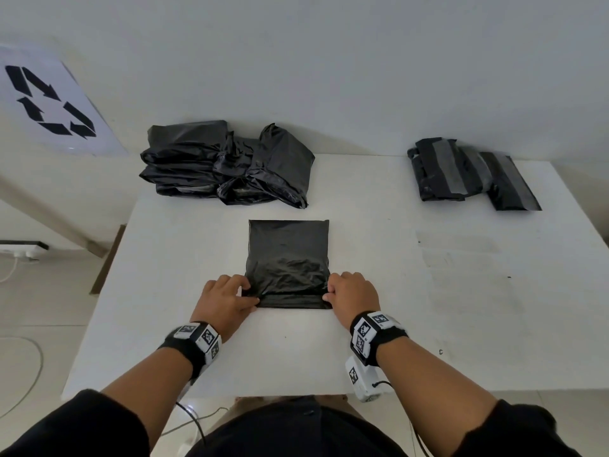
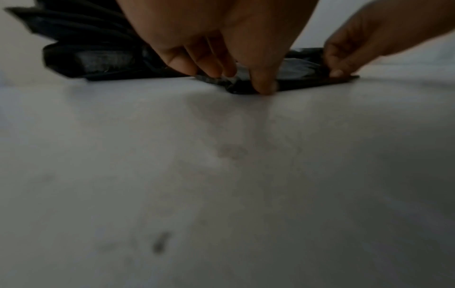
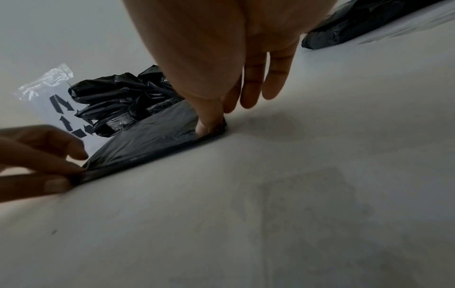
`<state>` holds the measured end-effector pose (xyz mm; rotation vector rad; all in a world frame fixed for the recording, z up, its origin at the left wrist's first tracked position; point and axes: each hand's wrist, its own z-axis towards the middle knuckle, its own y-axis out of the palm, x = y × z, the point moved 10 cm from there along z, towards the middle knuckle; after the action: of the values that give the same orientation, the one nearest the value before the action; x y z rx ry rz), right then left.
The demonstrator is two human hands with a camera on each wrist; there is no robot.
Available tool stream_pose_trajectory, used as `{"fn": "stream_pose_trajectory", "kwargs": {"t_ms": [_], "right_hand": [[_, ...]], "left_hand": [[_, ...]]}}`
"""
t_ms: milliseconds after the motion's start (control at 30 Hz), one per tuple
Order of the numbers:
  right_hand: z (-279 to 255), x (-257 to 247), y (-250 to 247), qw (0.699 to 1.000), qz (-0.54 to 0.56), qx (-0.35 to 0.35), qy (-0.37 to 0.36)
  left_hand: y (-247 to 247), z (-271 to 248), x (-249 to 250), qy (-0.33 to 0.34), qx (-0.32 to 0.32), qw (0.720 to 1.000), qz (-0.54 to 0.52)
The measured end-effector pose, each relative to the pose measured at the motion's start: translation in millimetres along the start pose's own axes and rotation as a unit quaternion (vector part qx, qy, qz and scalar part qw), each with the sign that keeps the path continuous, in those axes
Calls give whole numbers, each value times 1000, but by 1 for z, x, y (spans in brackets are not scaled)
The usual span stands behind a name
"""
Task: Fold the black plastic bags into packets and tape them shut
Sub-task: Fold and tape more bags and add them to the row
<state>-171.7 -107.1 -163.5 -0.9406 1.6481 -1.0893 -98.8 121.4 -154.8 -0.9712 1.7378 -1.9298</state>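
Head view: black bag [image 1: 288, 255] lies flat, mid-counter [image 1: 379, 275]. Left hand [image 1: 224, 296] and right hand [image 1: 354, 290] fingers pinch its near corners, a narrow fold begun. Film thin, glossy, crinkled, slippery; risk: fold springs open or skews if one pinch slips. Unfolded pile [image 1: 227, 166] beyond bag.

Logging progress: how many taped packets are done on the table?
3 visible, all in one overlapping row at the table's far right corner: left packet, middle packet, right packet. More could be hidden underneath. The bag in both hands is untaped.
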Motion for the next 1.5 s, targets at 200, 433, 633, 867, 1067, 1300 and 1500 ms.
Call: {"fn": "stream_pose_trajectory", "kwargs": {"t_ms": [200,433,633,867,1067,1300,1500], "right_hand": [[-16,-21,-3,987,36,58,-142],[-25,-29,-20,968,56,77,-233],[-19,-28,-17,969,107,-27,-223],[-16,-6,-23,959,265,-22,-100],[-10,24,-18,938,341,54,18],[-4,45,-4,931,342,50,119],[1,45,4,934,317,35,164]], "left_hand": [[-14,4,9,13,44,999,-6],[-18,3,13,91,17,995,-27],[-5,8,27,142,-36,988,-51],[-8,17,-6,-96,-34,961,-256],[-9,18,-28,-207,30,913,-350],[12,17,-44,-293,29,886,-360],[17,13,-50,-349,21,891,-291]]}}
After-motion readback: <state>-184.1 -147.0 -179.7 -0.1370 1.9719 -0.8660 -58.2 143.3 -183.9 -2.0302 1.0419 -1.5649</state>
